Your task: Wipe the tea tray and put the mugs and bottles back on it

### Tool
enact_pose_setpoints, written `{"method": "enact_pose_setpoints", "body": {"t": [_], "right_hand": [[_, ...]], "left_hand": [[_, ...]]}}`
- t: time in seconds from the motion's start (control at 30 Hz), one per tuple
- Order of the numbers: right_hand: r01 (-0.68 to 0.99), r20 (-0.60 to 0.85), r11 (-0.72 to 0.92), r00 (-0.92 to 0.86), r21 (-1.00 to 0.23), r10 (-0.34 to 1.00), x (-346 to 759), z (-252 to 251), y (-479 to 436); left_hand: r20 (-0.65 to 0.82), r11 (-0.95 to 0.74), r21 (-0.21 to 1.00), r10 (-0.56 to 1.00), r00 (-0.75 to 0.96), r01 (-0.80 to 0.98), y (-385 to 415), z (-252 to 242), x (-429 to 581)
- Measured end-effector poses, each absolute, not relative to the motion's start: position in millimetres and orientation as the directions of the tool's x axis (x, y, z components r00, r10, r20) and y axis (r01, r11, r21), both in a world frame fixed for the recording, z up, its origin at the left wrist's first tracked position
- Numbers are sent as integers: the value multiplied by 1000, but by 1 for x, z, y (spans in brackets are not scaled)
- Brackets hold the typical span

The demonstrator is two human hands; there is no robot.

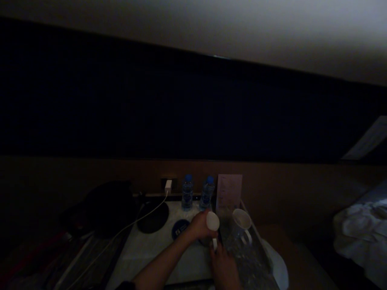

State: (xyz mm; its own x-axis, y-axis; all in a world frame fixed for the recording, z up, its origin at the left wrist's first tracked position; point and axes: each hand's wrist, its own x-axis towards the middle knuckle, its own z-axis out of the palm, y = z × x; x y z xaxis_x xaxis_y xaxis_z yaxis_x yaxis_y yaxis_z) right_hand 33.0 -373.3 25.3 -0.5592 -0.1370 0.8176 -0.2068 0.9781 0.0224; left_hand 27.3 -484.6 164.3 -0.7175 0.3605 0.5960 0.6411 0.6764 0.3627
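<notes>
In the dim head view, my left hand [199, 225] is closed around a white cup [213, 221], whose round pale end faces me. Below it, the fingertips of my right hand [223, 264] pinch a small white tab [215, 244] that looks like the cup's handle. To the right stands a second white cup [241, 219] with a handle sticking out at its side. Left of my left hand lies a round dark blue item [180, 228] with a white mark, partly covered by my forearm.
Two blue-capped water bottles [187, 193] stand at the back beside a pale printed card [229, 189]. A white charger [168, 186] in the wall trails a cable leftward over a round black pad [153, 217]. Dark items lie at left; white cloth [363, 237] is at far right.
</notes>
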Motion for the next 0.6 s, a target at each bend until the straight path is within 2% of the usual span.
{"method": "enact_pose_setpoints", "body": {"t": [0.1, 0.17, 0.2, 0.27, 0.33, 0.4, 0.43, 0.5, 0.57, 0.6], "right_hand": [[-340, 814, 939, -557, -45, -163, 26, 6, -356], [-506, 855, 843, -505, -181, -119, 16, -11, -337], [-579, 876, 765, -480, -282, -40, 11, -18, -325], [-657, 851, 550, -467, -515, 240, 5, -26, -302], [-648, 686, 279, -537, -708, 491, 5, -24, -281], [-564, 443, -32, -681, -825, 583, 9, -14, -265], [-514, 331, -210, -762, -832, 556, 11, -8, -259], [-391, 175, -556, -899, -733, 401, 11, 4, -252], [-256, 130, -773, -966, -581, 223, 6, 14, -250], [-219, 130, -818, -976, -531, 177, 1, 17, -249]], "left_hand": [[616, 660, 342, 380, -690, 669, -488, 161, 26], [626, 657, 336, 379, -681, 675, -489, 160, 23], [629, 659, 332, 379, -679, 675, -490, 160, 21], [625, 665, 325, 383, -680, 673, -491, 161, 16], [615, 674, 324, 384, -689, 664, -493, 163, 13], [587, 680, 326, 399, -704, 657, -495, 165, 13], [569, 687, 324, 408, -714, 650, -495, 167, 15], [581, 692, 294, 419, -698, 660, -491, 172, 21], [682, 673, 258, 381, -624, 693, -479, 179, 31], [730, 666, 256, 342, -592, 700, -470, 184, 37]]}}
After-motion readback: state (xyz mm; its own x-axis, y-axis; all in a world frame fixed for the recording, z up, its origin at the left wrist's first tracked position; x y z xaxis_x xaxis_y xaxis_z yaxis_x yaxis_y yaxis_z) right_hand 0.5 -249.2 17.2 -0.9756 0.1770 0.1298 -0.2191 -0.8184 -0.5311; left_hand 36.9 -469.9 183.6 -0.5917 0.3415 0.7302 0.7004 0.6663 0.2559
